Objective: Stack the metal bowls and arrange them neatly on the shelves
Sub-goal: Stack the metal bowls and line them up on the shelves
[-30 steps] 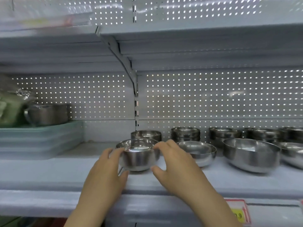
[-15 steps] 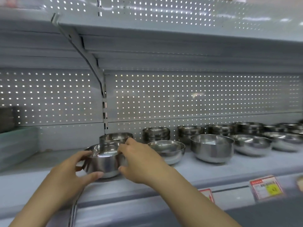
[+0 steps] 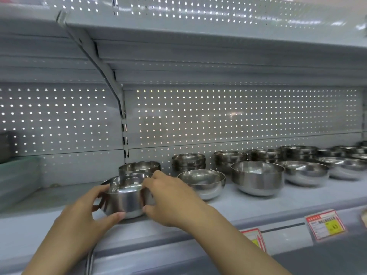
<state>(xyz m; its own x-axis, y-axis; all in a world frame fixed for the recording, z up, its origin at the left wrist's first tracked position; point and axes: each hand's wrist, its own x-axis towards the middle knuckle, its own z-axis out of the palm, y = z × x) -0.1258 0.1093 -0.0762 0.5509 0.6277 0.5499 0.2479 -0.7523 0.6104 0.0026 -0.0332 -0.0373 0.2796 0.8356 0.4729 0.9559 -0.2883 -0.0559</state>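
Both hands held one bowl (image 3: pixel 124 197) near the front edge of the shelf (image 3: pixel 248 205), at about 7 o'clock in the view. The left hand (image 3: pixel 87 215) had its grip curled round the bowl's left wall, thumb low on the front; the right hand (image 3: pixel 170 197) gripped the right wall, fingers over the rim. A second bowl (image 3: pixel 139 167) stood just behind, at 12 o'clock from the held one. A third bowl (image 3: pixel 202 182) sat just beside the right hand at 3 o'clock, then a deeper bowl (image 3: pixel 258 178). Stacked bowls (image 3: pixel 188 161) lined the pegboard (image 3: pixel 238 120). Bare shelf lay at 9 o'clock. Price tags (image 3: pixel 325 224) hung on the shelf's front lip.
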